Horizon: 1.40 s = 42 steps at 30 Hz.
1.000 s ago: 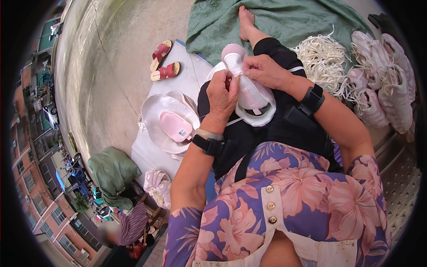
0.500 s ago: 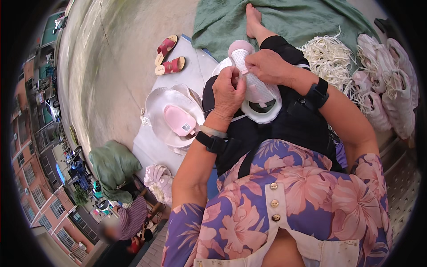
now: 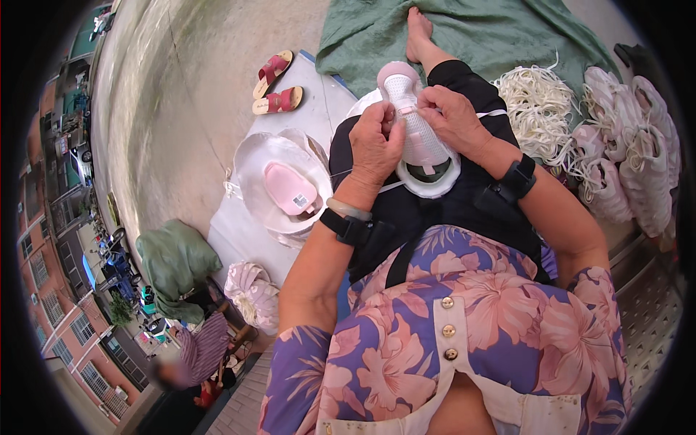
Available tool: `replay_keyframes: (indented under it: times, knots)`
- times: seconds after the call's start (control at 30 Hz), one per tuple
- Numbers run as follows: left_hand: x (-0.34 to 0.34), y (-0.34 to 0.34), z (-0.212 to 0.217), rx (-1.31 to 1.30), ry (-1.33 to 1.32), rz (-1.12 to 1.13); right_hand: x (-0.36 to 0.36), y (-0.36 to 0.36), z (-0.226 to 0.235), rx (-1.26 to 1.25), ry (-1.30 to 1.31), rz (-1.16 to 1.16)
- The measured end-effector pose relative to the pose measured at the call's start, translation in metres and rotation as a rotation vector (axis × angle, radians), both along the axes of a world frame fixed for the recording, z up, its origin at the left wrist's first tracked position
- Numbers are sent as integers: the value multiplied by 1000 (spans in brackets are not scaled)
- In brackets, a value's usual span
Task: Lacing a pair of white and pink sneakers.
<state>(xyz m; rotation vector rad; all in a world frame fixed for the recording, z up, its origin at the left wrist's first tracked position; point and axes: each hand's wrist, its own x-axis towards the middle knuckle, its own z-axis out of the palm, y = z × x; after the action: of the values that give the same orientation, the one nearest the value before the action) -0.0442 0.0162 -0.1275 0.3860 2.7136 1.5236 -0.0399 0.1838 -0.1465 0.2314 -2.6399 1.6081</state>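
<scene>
A white mesh shoe with a pink toe lies on my lap, toe pointing away from me. My left hand is closed at its left edge, thumb and forefinger pinching the upper beside the tongue. On the opposite edge my right hand has its fingers drawn together in a pinch, close to the eyelets; what lies between the fingertips is too small to make out. One white shoelace strand shows past my right hand, and another strand shows below my left. Dark bands circle both wrists.
Left of my lap sits a white bag holding a pink insole-shaped piece. Red sandals lie beyond. White laces are heaped at right, beside piled pale shoes. A green cloth spreads ahead; a person sits lower left.
My right hand has shifted slightly right and down, away from the shoe's middle. My left hand stays at the left edge. The shoe keeps nearly the same place, its white toe area more exposed.
</scene>
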Motion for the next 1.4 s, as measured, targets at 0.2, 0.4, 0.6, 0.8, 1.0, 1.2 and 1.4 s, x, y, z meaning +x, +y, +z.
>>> replay_keyframes:
  times: [0.2,0.4,0.6,0.8,1.0,1.2,1.4]
  knots:
    - [-1,2,-6,-63,84,13,5,-24,-11,-52,-42,-218]
    - [-2,4,-14,-140,248,8,1,-33,-25,-76,75,-309]
    - [-7,13,-12,-185,331,23,-2,-23,-25,-53,70,-286]
    - [-5,6,-14,-204,233,29,4,-23,-9,-11,120,-245]
    - [-3,6,-12,-129,256,24,10,-23,-7,-18,126,-220]
    - [-3,2,-14,-88,242,47,-4,-20,-10,-148,-54,-123]
    - [-8,8,-13,-104,294,-1,-18,-3,-13,-166,-246,53]
